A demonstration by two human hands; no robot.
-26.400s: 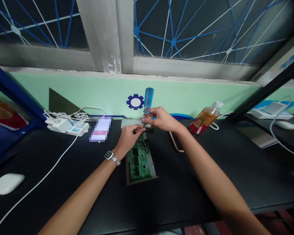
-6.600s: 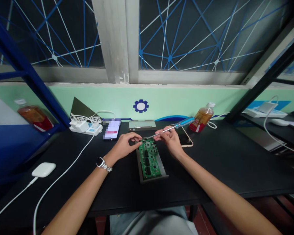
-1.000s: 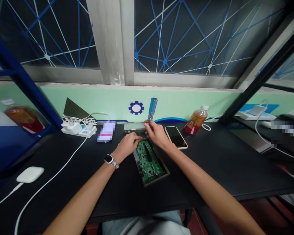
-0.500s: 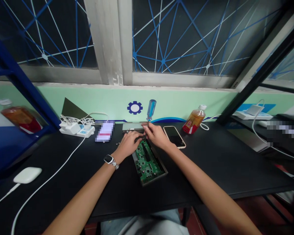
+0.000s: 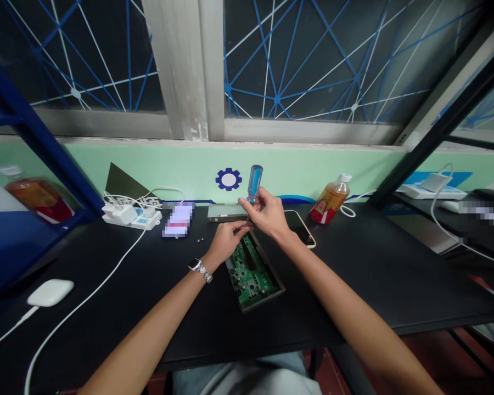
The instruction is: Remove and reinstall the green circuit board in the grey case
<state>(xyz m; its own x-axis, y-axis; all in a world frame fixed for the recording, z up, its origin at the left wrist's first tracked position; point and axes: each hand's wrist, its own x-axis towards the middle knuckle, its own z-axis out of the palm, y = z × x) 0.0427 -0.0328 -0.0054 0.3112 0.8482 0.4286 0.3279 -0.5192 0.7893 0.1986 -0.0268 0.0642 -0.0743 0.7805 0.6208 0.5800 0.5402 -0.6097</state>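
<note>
A green circuit board (image 5: 253, 274) in a shallow metal frame lies slantwise on the black table. Above its far end my right hand (image 5: 267, 213) is closed around the lower part of a screwdriver (image 5: 254, 181) with a clear blue handle, held upright, tip down. My left hand (image 5: 227, 240) is at the board's far left corner, its thumb and fingers pinched together near the screwdriver's tip. What lies between those fingertips is too small to make out. Two small metal pieces (image 5: 200, 240) rest left of my left hand.
Behind the board lies a flat grey metal part (image 5: 224, 211). A phone (image 5: 298, 227) and an orange drink bottle (image 5: 330, 198) stand to the right. On the left are a lit phone (image 5: 178, 219), a white power strip (image 5: 138, 218), cables and a white case (image 5: 50, 293).
My right hand has moved up the screwdriver towards its handle. My left hand has shifted right and its fingertips have closed near the tip. The view has shifted slightly.
</note>
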